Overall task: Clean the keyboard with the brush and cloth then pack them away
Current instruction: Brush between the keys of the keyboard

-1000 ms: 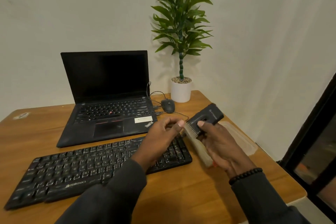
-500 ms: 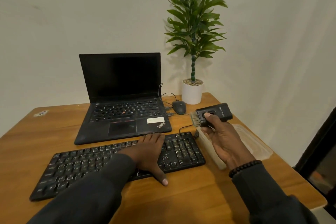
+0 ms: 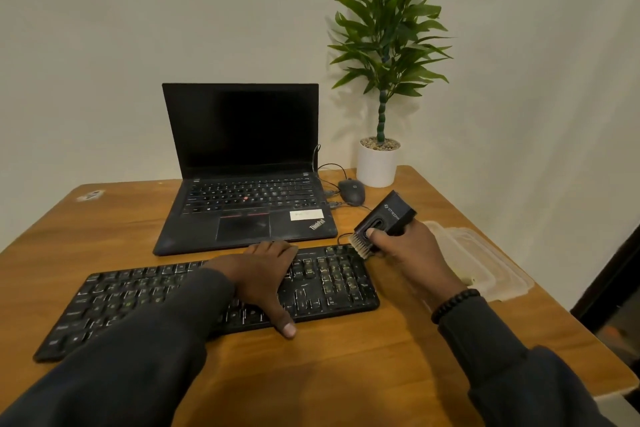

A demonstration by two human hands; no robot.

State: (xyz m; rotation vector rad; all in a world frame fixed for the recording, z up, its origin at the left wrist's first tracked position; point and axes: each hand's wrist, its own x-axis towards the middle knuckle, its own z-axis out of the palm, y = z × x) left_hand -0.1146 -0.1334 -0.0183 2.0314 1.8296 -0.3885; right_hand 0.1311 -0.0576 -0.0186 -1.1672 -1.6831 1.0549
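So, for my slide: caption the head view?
Left hand steadies keyboard; right hand brings brush to its corner.

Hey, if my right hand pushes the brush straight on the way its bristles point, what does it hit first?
Most likely the keyboard: the right hand holds the brush with bristles aimed down-left at its top right corner. Whether they already touch is unclear.

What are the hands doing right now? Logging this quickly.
Left hand: open, flat on the keyboard, holding nothing.
Right hand: closed on the brush, bristles at the keyboard's far right corner.
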